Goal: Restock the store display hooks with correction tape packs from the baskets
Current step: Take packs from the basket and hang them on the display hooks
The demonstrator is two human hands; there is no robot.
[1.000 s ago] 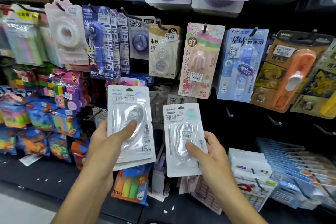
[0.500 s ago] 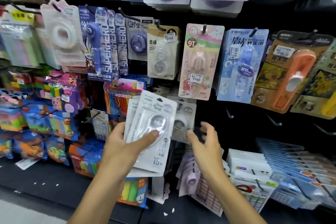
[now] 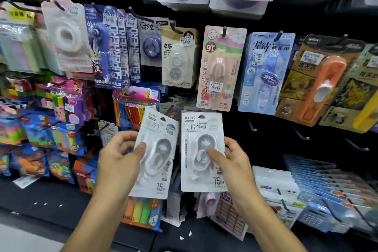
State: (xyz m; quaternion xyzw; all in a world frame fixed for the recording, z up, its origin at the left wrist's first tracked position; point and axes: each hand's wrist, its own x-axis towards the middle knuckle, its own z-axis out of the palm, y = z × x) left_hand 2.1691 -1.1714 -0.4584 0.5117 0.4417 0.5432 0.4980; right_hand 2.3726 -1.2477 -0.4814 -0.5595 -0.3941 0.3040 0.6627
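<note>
Crowded black display wall (image 3: 266,120) here, hooks packed tight. Up top hang a pink-and-green "My Melody" carded pack (image 3: 221,67), a beige carded pack with a clear tape dispenser (image 3: 178,57) to its left, a pale blue carded corrector (image 3: 266,71) to its right, then an orange-handled corrector on a brown card (image 3: 325,80). Further left, dark blue "Superhero" cards (image 3: 110,47) and a pale card holding a white tape roll (image 3: 65,35). Bare black hooks (image 3: 300,135) stick out of the wall right of the hands. Bags of coloured sticks (image 3: 133,112) hang just behind the left pack, and highlighters in green and orange (image 3: 143,210) peek out beneath it.

Now the packs: two white-grey blister-carded correction tape packs, each marked "15m", with a clear oval dispenser under the plastic. The left hand (image 3: 120,159) grips the left correction tape pack (image 3: 155,157) by its edge, thumb on the front, the pack tilted with its top leaning right. The right hand (image 3: 229,163) pinches the right correction tape pack (image 3: 202,149), thumb pressed on the blister, held upright against the wall below the "My Melody" card. Whether it hangs on a hook, I cannot tell. The packs sit just beside each other.
</note>
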